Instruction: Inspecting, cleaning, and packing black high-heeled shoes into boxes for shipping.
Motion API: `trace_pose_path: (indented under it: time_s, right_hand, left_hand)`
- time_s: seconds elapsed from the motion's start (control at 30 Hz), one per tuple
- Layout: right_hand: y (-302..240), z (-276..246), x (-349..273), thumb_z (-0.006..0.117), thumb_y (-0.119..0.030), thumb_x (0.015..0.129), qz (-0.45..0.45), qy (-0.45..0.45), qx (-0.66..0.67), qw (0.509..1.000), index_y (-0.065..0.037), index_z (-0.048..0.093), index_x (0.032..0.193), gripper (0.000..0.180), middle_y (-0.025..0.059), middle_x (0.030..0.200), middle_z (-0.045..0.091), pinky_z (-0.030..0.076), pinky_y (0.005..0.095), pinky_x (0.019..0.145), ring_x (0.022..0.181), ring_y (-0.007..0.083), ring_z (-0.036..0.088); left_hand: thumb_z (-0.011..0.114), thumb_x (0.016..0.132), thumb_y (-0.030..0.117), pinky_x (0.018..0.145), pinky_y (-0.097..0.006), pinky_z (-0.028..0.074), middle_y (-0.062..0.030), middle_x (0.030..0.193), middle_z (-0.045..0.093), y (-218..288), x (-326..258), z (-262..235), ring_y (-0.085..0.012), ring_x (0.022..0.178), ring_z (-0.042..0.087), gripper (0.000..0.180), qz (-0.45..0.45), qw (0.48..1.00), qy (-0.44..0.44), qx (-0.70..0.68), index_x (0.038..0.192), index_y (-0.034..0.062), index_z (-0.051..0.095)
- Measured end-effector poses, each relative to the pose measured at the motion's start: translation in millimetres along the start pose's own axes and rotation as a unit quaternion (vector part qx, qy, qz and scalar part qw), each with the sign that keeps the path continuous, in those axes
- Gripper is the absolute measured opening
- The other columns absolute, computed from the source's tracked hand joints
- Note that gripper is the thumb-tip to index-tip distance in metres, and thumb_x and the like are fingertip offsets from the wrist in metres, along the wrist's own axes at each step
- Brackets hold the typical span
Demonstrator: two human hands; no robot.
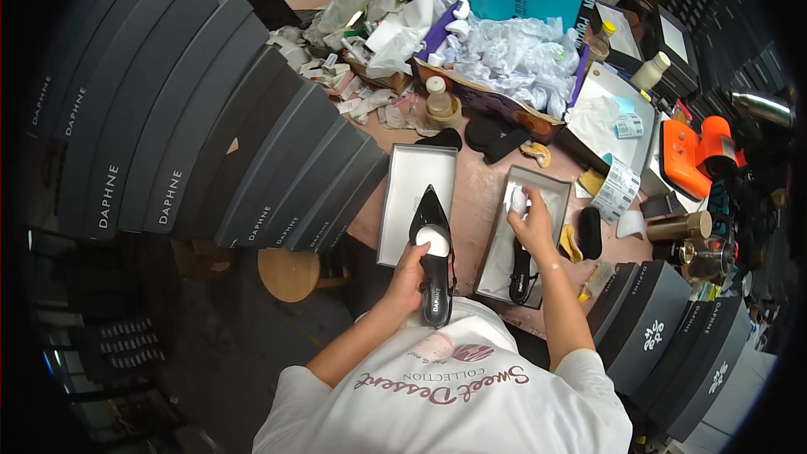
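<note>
My left hand (406, 279) is closed around a black pointed slingback shoe (436, 286), its toe pointing away from me. Rounded white stuffing (432, 241) shows in the shoe's opening, by my thumb. Under the toe lies a shallow grey-rimmed box part (392, 227) with a white inside. To the right, my right hand (533, 224) reaches into an open grey shoebox (495, 273), its fingers closed on a crumpled white wad (519, 198). The second black shoe (520, 271) rests in that box, partly hidden by my hand and wrist.
Tall stacks of dark grey shoeboxes (193, 118) crowd the left; more boxes (643, 328) stand at lower right. Beyond are a carton of crumpled white paper (521, 59), a capped bottle (438, 101), an orange tape dispenser (685, 155) and a label roll (618, 189). A round stool (287, 276) stands below left.
</note>
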State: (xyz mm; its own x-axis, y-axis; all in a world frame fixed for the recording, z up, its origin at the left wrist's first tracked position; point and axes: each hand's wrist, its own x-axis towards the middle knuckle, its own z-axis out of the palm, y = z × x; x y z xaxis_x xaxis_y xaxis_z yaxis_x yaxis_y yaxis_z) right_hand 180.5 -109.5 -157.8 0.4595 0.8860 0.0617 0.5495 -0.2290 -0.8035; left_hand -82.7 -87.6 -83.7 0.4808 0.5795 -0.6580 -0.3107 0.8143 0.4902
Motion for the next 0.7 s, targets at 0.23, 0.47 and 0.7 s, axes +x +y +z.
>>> trace_pose_path:
  time_s: [0.23,0.47,0.7]
  right_hand:
    - [-126,17,-55,0.072,-0.041,0.079,-0.060,-0.140,0.023,0.988,-0.002,0.055,0.095,0.046,0.0169,0.067,0.059,0.047,0.0380,0.055,0.058,0.0339,0.059]
    - [-112,0,-74,0.068,-0.025,0.083,-0.080,-0.184,0.102,0.974,-0.003,0.057,0.115,0.040,0.0179,0.092,0.057,0.048,0.0372,0.066,0.077,0.0334,0.061]
    - [-110,0,-65,0.071,-0.012,0.075,-0.096,-0.103,-0.039,0.989,-0.004,0.056,0.102,0.032,0.0136,0.088,0.058,0.049,0.0392,0.063,0.074,0.0326,0.061]
  left_hand:
    - [0.047,0.098,0.041,0.088,-0.034,0.047,-0.0069,0.112,0.053,-28,13,-2,-0.0187,0.105,0.054,0.038,0.081,0.991,-0.070,-0.084,0.122,0.0123,0.042]
    - [0.054,0.095,0.018,0.091,-0.031,0.045,-0.0068,0.119,0.049,-14,5,10,-0.0171,0.107,0.051,0.039,0.082,0.996,-0.013,0.017,0.128,0.0101,0.036]
    - [0.056,0.093,0.014,0.090,-0.031,0.046,-0.0070,0.118,0.048,-17,3,38,-0.0153,0.106,0.051,0.044,0.115,0.990,-0.048,0.072,0.130,0.0083,0.033]
